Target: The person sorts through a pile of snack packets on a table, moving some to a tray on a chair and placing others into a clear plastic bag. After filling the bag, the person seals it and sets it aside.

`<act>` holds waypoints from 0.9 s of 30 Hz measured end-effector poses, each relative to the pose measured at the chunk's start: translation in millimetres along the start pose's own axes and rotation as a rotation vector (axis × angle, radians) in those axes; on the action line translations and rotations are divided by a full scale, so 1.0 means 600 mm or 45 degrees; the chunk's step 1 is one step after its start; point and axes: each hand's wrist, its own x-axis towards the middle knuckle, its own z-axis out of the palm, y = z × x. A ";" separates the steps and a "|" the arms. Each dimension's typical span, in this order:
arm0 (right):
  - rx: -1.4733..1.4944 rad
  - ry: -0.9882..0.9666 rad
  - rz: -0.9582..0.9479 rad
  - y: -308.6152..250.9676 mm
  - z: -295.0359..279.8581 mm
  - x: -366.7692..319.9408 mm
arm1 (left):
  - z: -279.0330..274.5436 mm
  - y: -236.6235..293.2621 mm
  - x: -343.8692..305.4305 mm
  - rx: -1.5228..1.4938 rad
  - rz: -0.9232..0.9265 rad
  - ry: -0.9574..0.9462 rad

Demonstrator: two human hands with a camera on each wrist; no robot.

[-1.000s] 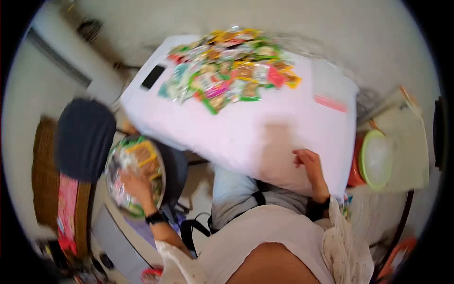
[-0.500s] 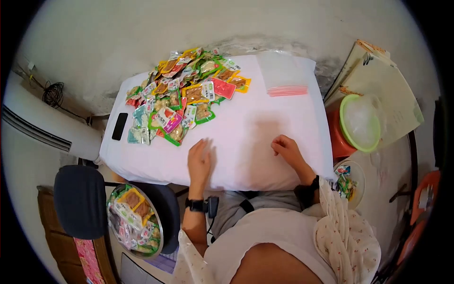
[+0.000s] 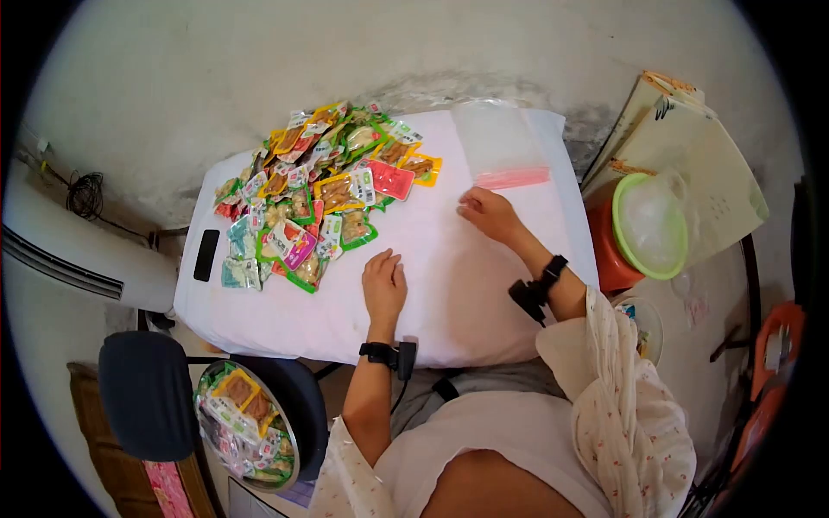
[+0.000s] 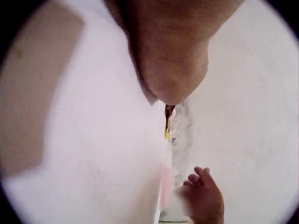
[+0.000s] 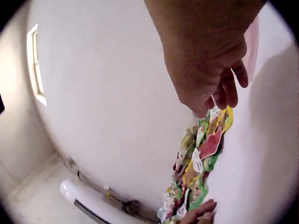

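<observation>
A heap of snack packets, with green, yellow, red and purple edges, covers the back left of the white-covered table. My left hand is over the front of the table, right of the heap, holding nothing. Farther back, my right hand hovers with loosely bent fingers, just in front of a stack of clear plastic bags with pink strips. The right wrist view has the right hand's fingers hanging with nothing between them.
A metal bowl full of packets sits on a dark chair at the left. A black phone lies left of the heap. Right of the table stand a green basin on a red bucket and leaning cardboard sheets.
My left hand has left the packets in the bowl and come over the table, empty. The right hand has moved forward and left, toward the clear bags. The head view has shifted.
</observation>
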 end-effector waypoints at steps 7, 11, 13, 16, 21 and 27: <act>-0.320 -0.050 -0.253 0.001 0.145 0.082 | -0.001 0.005 0.003 0.040 -0.015 0.020; 0.015 -0.046 -0.029 -0.002 0.179 0.133 | -0.003 0.005 0.005 0.034 -0.020 0.009; -0.017 -0.038 -0.079 0.000 0.191 0.155 | -0.002 0.003 0.007 0.033 -0.028 -0.014; -0.031 -0.109 -0.242 0.011 0.199 0.179 | -0.002 0.004 0.008 0.048 -0.054 -0.017; -0.367 0.227 -0.657 0.034 0.163 0.181 | -0.001 0.000 0.008 0.051 -0.047 -0.028; -0.745 0.334 -0.549 0.062 0.135 0.185 | -0.003 0.003 0.009 0.062 -0.053 -0.031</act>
